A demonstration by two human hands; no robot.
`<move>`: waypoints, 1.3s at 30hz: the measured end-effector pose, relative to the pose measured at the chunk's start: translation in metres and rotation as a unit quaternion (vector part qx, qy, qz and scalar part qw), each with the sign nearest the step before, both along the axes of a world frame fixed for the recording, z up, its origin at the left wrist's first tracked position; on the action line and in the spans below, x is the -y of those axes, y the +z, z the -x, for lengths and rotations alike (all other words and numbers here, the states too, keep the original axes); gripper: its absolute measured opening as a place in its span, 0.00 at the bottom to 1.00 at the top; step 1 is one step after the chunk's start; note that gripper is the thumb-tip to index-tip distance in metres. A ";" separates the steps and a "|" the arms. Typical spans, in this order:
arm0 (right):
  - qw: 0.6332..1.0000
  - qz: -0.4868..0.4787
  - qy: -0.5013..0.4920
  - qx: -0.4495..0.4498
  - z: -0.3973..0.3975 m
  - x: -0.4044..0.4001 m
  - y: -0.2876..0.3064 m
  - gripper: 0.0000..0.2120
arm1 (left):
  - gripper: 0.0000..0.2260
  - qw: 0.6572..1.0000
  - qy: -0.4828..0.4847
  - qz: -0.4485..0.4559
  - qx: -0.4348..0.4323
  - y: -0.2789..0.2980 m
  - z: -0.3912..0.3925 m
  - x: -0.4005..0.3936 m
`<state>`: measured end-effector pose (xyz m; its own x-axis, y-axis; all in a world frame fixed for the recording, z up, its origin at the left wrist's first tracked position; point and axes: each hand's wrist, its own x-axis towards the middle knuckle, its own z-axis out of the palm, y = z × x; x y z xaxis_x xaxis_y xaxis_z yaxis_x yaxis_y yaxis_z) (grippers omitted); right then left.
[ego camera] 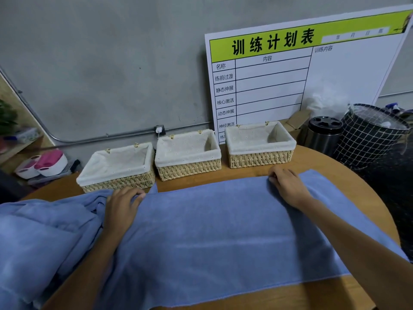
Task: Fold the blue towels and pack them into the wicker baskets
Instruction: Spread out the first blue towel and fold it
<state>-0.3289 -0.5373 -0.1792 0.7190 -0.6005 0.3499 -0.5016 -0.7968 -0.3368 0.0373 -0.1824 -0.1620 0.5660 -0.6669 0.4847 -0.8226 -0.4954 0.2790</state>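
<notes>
A blue towel (223, 231) lies flat across the bench (317, 159), long axis running left-right across the frame's lower centre. Both hands, left (121, 206) and right (288, 186), pinch its far edge below three wicker baskets (190, 168).

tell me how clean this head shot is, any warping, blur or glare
Head view: wide-angle warping bows the white board and the round table edge; lighting is dim and even, with no hard shadows; the blue towel under the left hand and right hand looks soft, its weave smeared; the three wicker baskets are fairly sharp; no glare, only a faint sheen on the metal bin.
</notes>
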 end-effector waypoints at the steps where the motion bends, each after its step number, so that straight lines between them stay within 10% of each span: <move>1: 1.000 -0.002 0.000 -0.001 0.002 0.000 0.002 0.03 | 0.05 1.000 -0.007 0.008 0.000 0.001 -0.002 -0.002; 9: 0.997 0.024 0.043 -0.064 0.011 -0.005 0.010 0.31 | 0.05 0.998 -0.040 -0.051 0.021 0.010 0.009 -0.008; 23: 0.994 0.089 0.055 -0.031 -0.005 -0.003 -0.002 0.06 | 0.09 0.994 -0.094 -0.055 -0.017 -0.009 0.006 0.018; 39: 0.984 0.119 0.113 0.065 0.066 -0.057 0.038 0.20 | 0.18 0.983 -0.143 0.038 0.108 0.030 0.082 -0.067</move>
<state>-0.3947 -0.4803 -0.1416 0.7651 -0.3196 0.5590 -0.2667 -0.9474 -0.1768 -0.0448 -0.1155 -0.1315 0.2387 -0.7411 0.6276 -0.9695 -0.2192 0.1099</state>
